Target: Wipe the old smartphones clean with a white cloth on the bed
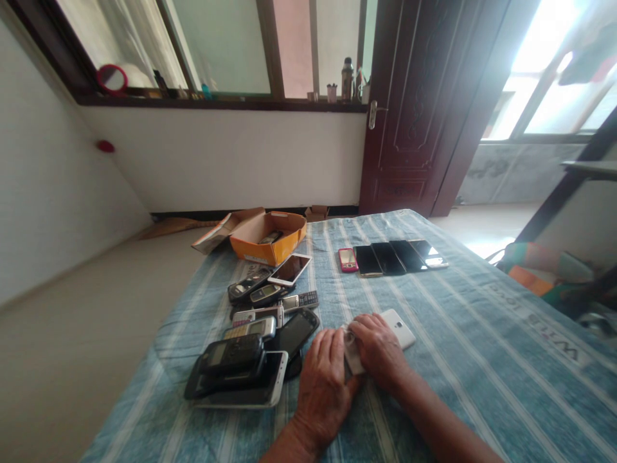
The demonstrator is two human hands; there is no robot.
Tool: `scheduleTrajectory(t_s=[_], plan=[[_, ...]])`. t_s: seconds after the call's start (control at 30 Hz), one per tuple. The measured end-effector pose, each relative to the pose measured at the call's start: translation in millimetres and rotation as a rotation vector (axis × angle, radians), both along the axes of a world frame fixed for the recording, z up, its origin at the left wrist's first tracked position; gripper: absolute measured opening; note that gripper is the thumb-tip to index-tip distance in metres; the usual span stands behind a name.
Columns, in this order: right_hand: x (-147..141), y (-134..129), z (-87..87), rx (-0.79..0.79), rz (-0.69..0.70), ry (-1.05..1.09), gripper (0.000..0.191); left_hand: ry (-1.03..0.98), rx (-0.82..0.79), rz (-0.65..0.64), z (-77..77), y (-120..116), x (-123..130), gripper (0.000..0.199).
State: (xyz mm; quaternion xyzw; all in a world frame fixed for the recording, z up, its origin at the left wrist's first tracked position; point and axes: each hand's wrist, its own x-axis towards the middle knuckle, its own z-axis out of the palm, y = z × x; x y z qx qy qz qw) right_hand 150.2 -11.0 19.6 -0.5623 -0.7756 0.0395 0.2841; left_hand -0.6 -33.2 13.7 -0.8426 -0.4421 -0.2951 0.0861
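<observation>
From hands: see striped cloth (467, 347) spreading wide toward 3 o'clock, with room for moving; crowded at 9 to 11 by phone pile (253, 328), at 11, farther off, by orange box (249, 251); at 12 see pink phone (348, 260), at 1 row of dark phones (402, 258), well apart. Find left hand (324, 370) curled round pale grey piece (353, 354), right hand (380, 344) bent over, gripping same piece; can't tell if touching white phone (399, 331). Find that poking out past right hand toward 2 o'clock, smooth, round-cornered, small dark spot at far end, near end hidden
</observation>
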Motion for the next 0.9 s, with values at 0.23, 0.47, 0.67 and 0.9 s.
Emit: scheduleTrajectory(t_s=[0.23,0.47,0.67,0.9], plan=[[-12.0,-0.2,-1.2,0.047,0.162,0.027,0.01,-0.053,-0.04,-0.067,-12.3,8.0,-5.3,0.07],[-6.1,1.0,5.6,0.017,0.152,-0.051,0.011,-0.09,-0.054,-0.094,-17.1,10.0,-5.6,0.069],[10.6,2.7,6.7,0.01,-0.03,-0.121,0.017,-0.086,-0.061,-0.093,-14.5,9.8,-4.8,0.065],[0.9,1.3,6.9,0.022,0.044,-0.14,0.01,-0.109,-0.047,-0.113,-16.8,10.8,-4.9,0.067]])
